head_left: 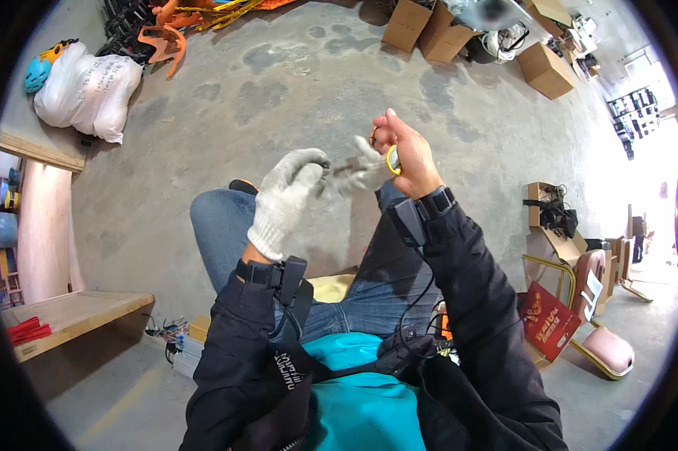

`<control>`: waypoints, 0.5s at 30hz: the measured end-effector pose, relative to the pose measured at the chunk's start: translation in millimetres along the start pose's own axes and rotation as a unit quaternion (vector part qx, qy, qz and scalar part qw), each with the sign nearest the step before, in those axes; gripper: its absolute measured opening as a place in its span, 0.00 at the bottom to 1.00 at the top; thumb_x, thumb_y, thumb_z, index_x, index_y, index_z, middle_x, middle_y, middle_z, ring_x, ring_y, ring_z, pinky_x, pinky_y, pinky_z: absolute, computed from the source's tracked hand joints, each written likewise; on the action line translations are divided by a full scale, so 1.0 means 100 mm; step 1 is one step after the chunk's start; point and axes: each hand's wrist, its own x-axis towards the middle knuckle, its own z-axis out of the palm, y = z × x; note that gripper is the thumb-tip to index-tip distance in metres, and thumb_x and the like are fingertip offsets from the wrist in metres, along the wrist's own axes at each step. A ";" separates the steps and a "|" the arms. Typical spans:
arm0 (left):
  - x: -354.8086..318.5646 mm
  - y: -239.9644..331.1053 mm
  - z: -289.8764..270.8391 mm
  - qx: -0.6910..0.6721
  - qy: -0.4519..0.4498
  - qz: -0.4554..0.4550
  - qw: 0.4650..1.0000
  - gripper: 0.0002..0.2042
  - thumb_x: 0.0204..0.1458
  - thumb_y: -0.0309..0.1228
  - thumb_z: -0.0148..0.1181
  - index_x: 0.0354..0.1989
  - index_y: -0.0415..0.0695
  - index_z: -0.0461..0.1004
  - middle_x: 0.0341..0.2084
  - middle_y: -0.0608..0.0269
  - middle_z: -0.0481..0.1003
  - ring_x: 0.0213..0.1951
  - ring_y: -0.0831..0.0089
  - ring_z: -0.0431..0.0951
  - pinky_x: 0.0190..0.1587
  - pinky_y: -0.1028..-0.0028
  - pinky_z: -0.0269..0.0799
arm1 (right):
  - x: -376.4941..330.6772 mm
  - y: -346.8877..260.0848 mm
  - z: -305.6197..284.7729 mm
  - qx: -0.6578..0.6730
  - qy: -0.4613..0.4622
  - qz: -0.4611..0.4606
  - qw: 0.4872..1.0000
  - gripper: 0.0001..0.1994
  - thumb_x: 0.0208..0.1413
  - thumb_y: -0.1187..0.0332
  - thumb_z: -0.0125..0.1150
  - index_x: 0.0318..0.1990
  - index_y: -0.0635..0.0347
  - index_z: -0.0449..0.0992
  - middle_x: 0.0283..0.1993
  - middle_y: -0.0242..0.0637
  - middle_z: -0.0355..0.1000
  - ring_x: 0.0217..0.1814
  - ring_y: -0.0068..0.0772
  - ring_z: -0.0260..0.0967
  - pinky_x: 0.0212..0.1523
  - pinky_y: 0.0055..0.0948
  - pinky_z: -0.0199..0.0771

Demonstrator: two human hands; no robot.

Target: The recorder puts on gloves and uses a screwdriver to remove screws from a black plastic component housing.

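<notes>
A white knit glove covers my left hand (286, 192), whose fingers are curled together at the finger end of a second, loose glove. This loose white-and-grey work glove (354, 171) hangs between my hands above my lap, partly smeared by motion. My right hand (414, 156) is bare and closed round its other end, thumb pointing up. A yellow-rimmed loop (393, 160) shows against the right palm; it looks like the glove's cuff edge. A small orange bit is by the right fingertips, too small to name.
I sit with bent knees in jeans on a concrete floor (279, 98). Cardboard boxes (546, 71) stand far right, a white sack (91, 86) far left. At left is a wooden bench (83, 312); at right, a folding chair (608, 349) and a red bag (548, 319).
</notes>
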 end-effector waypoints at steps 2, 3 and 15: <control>-0.08 0.06 0.18 0.051 -0.011 0.040 0.998 0.13 0.66 0.30 0.55 0.52 0.36 0.78 0.45 0.57 0.81 0.48 0.69 0.81 0.55 0.70 0.75 | 0.02 0.04 0.06 0.039 0.071 -0.082 0.993 0.13 0.72 0.60 0.56 0.41 0.61 0.76 0.27 0.25 0.65 0.26 0.18 0.60 0.28 0.22 0.64; -0.12 0.10 0.29 0.103 -0.025 0.077 0.991 0.12 0.66 0.31 0.56 0.51 0.37 0.79 0.46 0.58 0.81 0.48 0.70 0.80 0.55 0.71 0.74 | 0.03 0.04 0.04 0.036 0.073 -0.084 0.993 0.13 0.72 0.60 0.56 0.41 0.61 0.76 0.27 0.25 0.65 0.26 0.18 0.60 0.28 0.22 0.64; -0.34 -0.15 0.67 0.049 -0.158 -0.120 0.979 0.24 0.62 0.42 0.67 0.59 0.37 0.74 0.45 0.59 0.79 0.46 0.72 0.81 0.50 0.71 0.78 | 0.32 0.42 0.11 -0.053 0.124 -0.247 0.960 0.14 0.71 0.60 0.58 0.36 0.61 0.76 0.22 0.25 0.66 0.24 0.16 0.59 0.26 0.23 0.59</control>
